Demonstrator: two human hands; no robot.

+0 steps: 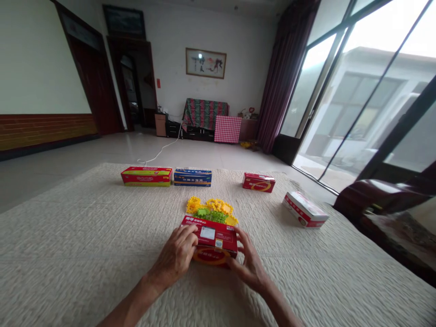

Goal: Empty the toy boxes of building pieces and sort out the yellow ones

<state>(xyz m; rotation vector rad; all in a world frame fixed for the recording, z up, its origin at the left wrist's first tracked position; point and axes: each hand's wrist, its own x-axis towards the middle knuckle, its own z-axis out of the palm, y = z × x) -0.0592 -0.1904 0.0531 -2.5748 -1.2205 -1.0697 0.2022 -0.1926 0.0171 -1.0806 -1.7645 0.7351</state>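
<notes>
A red cardboard box (pixel 223 234) with white lettering and a pale label is between my hands at the middle of the cream cover. My left hand (pixel 179 250) grips its left end, with the fingers curled over the top edge. At the right end, my right hand (pixel 250 261) has its fingers on the far side and the thumb against the front face. Just beyond the box lie several yellow plastic pieces (pixel 220 205) and green plastic pieces (pixel 216 215) with scalloped edges, partly hidden by it. I cannot tell whether the box rests on the cover or is slightly raised.
Farther back stand a red-and-yellow-green box (pixel 146 177), a blue box (pixel 192 178) and another red box (pixel 259 182). A white-and-red box (pixel 304 210) lies to the right. The textured cream cover (pixel 85 254) spreads beneath everything, with a dark red seat (pixel 391 195) beyond its right edge.
</notes>
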